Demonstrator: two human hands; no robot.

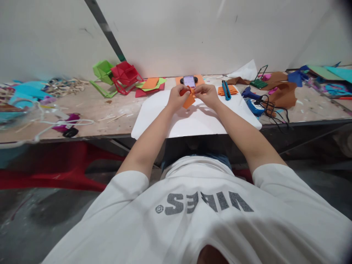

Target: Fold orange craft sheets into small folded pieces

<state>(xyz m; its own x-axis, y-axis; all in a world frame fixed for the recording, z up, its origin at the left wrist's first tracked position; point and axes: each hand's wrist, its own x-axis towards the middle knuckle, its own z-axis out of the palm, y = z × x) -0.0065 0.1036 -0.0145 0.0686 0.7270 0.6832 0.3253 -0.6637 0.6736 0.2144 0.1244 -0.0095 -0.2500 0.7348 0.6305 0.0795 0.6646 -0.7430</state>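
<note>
Above a white board, I hold a folded piece of orange paper between both hands. My left hand pinches it from the left side. The fingertips of my right hand are closed on its upper right part. Just beyond my hands a phone with a lit screen lies on an orange sheet. To the right, a blue box cutter rests on a stack of orange paper pieces. The exact folds between my fingers are too small to make out.
Green and red folded-paper chair models stand at the back left, beside coloured sheets. A blue glue gun with black cable lies right. A purple tool with white cord lies left. A red plastic chair is below.
</note>
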